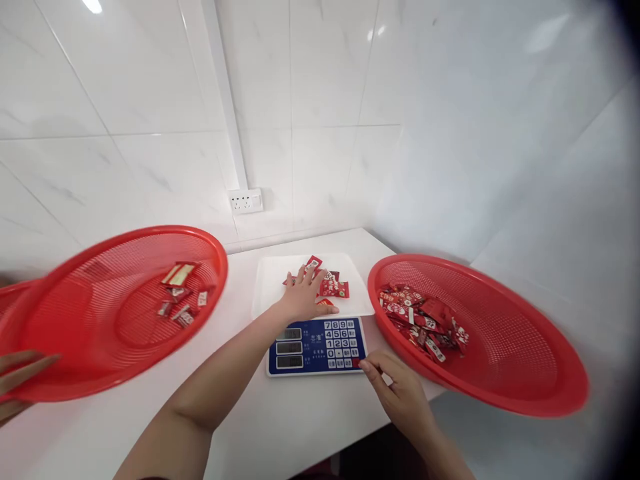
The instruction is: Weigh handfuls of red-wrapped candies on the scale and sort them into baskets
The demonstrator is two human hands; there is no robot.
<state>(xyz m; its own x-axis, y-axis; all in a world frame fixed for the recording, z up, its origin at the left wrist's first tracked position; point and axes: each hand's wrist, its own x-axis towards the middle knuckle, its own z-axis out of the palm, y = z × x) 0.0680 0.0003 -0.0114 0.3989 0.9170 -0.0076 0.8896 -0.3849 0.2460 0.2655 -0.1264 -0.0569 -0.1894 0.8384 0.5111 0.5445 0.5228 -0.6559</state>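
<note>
Head view: a white tiled wall [320, 87] fills the far side, and before it is a white table [310, 427]. At the right, a big red basket [525, 373] leans beside the scale, and many red packets [425, 320] lie in it. At the left there is another red basket [120, 300], tilted, with only a few packets [180, 277]. Between the baskets stands the scale [317, 347], with a blue panel on its near side and a white tray [270, 287] on its far side. The left forearm crosses the table from the near left and covers a corner of the panel.

The left hand [303, 293] is palm down above the tray, its fingers spread wide, and it hides part of the loose packets [335, 288] lying there. The right hand [400, 393] is at the near right corner of the panel, with fingers bent and the thumb close to them; whether it pinches something, I cannot tell. At the left edge, another person's hand [23, 380] is at the left basket. Smaller is the wall socket [247, 201], and smallest the red key [356, 363], just beside the right thumb.
</note>
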